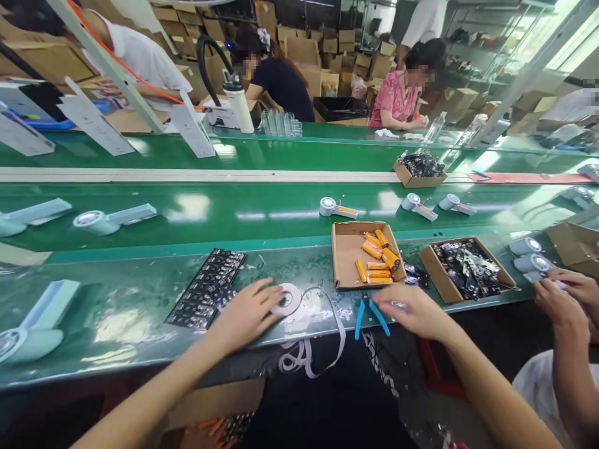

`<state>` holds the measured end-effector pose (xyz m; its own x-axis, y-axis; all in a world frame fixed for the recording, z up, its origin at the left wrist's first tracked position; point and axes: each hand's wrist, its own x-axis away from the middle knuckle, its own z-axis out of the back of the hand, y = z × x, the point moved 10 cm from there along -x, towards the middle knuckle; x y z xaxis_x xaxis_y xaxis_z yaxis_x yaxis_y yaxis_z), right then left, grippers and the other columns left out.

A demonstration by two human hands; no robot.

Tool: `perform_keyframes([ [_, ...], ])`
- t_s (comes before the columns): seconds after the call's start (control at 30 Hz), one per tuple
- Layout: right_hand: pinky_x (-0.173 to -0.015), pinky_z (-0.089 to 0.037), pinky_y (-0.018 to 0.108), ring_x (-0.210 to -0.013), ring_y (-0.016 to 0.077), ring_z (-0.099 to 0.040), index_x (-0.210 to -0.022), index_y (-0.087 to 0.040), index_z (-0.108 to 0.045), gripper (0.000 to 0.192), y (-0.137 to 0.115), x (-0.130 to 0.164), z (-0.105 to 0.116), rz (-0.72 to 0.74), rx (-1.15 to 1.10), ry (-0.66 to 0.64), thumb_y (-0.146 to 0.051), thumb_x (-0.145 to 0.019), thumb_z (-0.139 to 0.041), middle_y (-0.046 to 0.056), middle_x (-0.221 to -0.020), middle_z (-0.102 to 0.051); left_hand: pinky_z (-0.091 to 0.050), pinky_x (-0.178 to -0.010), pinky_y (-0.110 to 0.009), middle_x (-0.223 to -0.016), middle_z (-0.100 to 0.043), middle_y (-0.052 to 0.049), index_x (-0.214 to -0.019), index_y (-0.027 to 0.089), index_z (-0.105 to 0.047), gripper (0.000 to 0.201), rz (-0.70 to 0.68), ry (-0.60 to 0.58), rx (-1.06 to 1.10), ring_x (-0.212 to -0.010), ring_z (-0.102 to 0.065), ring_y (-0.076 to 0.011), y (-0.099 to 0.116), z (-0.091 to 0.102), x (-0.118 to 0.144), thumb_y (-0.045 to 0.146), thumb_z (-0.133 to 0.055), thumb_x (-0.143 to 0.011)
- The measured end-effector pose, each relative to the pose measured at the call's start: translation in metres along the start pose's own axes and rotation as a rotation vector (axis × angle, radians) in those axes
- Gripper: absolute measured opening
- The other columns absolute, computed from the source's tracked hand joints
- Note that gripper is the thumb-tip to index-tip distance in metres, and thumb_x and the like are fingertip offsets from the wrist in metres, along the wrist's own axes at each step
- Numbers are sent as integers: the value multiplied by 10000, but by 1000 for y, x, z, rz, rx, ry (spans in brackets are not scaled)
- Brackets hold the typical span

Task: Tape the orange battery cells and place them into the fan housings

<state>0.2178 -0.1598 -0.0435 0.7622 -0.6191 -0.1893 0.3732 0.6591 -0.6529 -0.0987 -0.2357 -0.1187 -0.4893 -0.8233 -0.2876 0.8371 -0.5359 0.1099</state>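
My left hand is palm down on the bench with its fingers spread. Its fingertips rest at the edge of a roll of white tape, and a loose strip curls from there over the bench edge. Beside the wrist lie black circuit board panels. My right hand hovers near the blue-handled cutters, thumb apart from the fingers; the fingertips are close to one handle, and contact cannot be made out. Behind the cutters, a cardboard box holds several orange battery cells.
A box of black parts stands to the right, near a co-worker's hands. Light-blue fan housings lie along the green conveyor belt, one on the bench at left. Other people sit across the line.
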Motion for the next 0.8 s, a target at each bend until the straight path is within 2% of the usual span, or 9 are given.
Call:
perform_keyframes([
  [0.1,-997,-640,373,-1054,234,-810,-1150,-285,-811,182,-8,41,-44,-61,-197,70,-332,-1105,-640,54,-1114,-846,-594,-1101,-432,-1418,-734,-131,-1285,183,-755,271,18,4,-90,-1271,-682,-294,15,0,33,279,-638,-1060],
  [0.23,-734,-653,352,-949,245,-793,-1363,-264,-711,347,-9,27,-90,-236,-394,229,-459,-1083,-646,143,-1231,-791,-596,-1115,-452,-1284,-775,-105,-1092,180,-753,96,-49,112,-111,-1233,-674,-285,46,26,2,190,-712,-1005],
  [0.3,-599,-579,302,-770,211,-742,-1552,-238,-561,600,-15,7,-112,-328,-494,155,-529,-1043,-693,105,-1052,-792,-561,-1194,-464,-1254,-781,-68,-1095,198,-737,130,-192,149,-75,-1219,-679,-247,74,40,-15,127,-707,-990],
  [0.37,-616,-543,291,-671,192,-690,-1466,-206,-633,568,-33,-12,-129,-312,-522,-50,-566,-1032,-700,30,-833,-756,-555,-1221,-489,-1235,-781,-50,-1102,210,-719,166,-282,176,-51,-1244,-675,-246,93,51,-25,98,-697,-982],
  [0.43,-674,-522,292,-631,181,-664,-1163,-194,-767,401,-53,-20,-132,-238,-464,-203,-552,-1094,-599,3,-701,-710,-604,-1164,-523,-1223,-772,-73,-1119,202,-705,143,-231,216,-55,-1341,-637,-306,88,59,-27,138,-696,-992],
  [0.5,-686,-490,285,-589,168,-636,-996,-192,-784,450,-68,-19,-129,-180,-363,-294,-486,-1152,-482,-6,-630,-672,-630,-1119,-563,-1216,-758,-112,-1171,183,-694,159,-88,264,-75,-1400,-603,-364,66,63,-21,197,-684,-1013],
  [0.67,-686,-495,266,-677,188,-725,-1161,-233,-814,333,-88,15,-150,-16,-240,-715,-474,-1126,-587,2,-737,-760,-555,-1207,-634,-1224,-739,-149,-1283,148,-679,272,187,343,-50,-1325,-648,-353,26,46,26,186,-637,-1016],
  [0.73,-796,-562,296,-844,232,-786,-1238,-257,-804,365,-67,3,-134,-28,-164,-645,-551,-1078,-660,38,-936,-831,-554,-1208,-628,-1231,-737,-150,-1294,153,-689,307,257,368,-11,-1341,-635,-356,26,40,40,156,-642,-991],
  [0.8,-965,-586,373,-1040,285,-789,-1324,-243,-772,395,-26,-32,-93,-118,21,-372,-515,-1112,-580,92,-1162,-832,-558,-1201,-632,-1242,-733,-148,-1304,165,-695,331,290,374,23,-1370,-616,-363,33,37,44,137,-640,-979],
])
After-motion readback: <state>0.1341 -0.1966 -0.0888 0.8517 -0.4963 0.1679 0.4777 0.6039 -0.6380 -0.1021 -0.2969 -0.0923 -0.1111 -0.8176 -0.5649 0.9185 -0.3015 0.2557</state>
